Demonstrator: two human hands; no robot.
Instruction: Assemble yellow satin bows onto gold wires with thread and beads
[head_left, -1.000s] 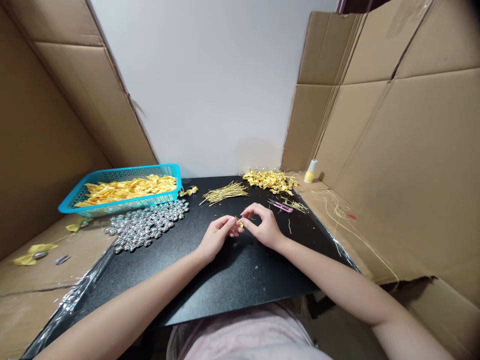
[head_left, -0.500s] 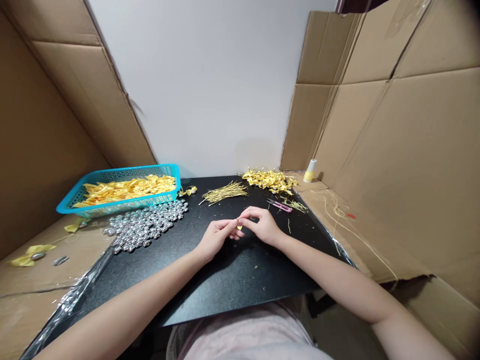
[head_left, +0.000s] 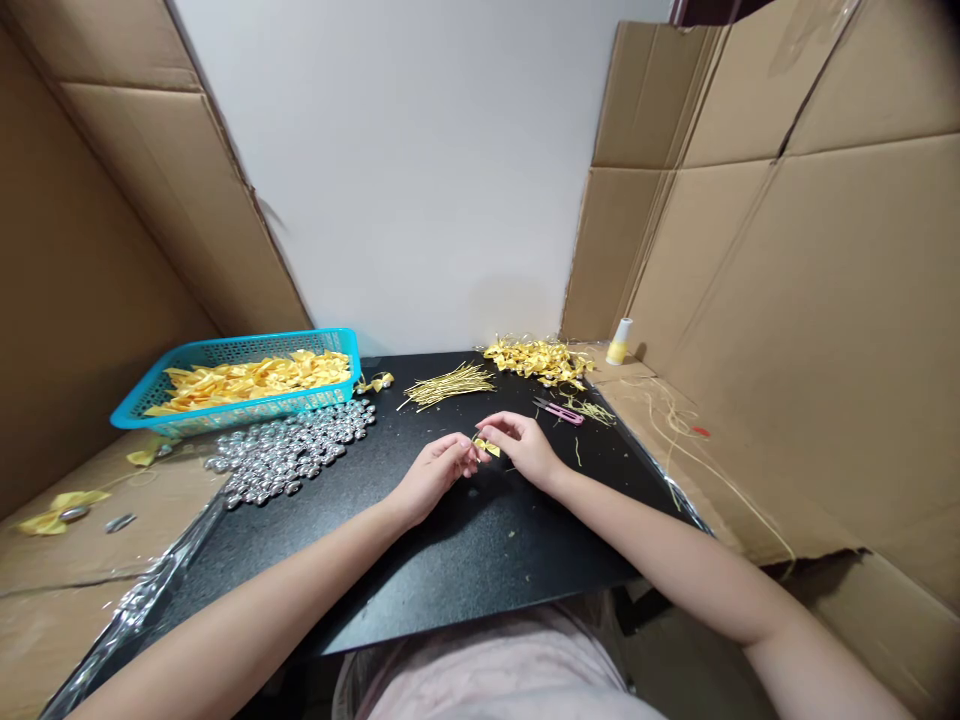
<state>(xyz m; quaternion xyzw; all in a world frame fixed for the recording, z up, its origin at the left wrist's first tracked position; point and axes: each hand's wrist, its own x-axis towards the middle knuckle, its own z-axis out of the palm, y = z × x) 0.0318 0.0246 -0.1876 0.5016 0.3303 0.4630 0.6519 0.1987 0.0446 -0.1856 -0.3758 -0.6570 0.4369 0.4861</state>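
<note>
Between left fingers (head_left: 454,454) and right fingers (head_left: 504,438): yellow bow (head_left: 492,450) (partly hidden).

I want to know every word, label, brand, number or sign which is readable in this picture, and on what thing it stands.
There are none: no text can be read.
Cardboard walls, blue basket, scissors, held yellow bow: no lettering visible.
Thread cone and red scrap: too small to tell whether anything is printed there.

Black tabletop (head_left: 465,560): silver beads (head_left: 300,450) left, gold ties (head_left: 450,385) far middle, yellow bows (head_left: 536,360) and pink snips (head_left: 567,413) right.
</note>
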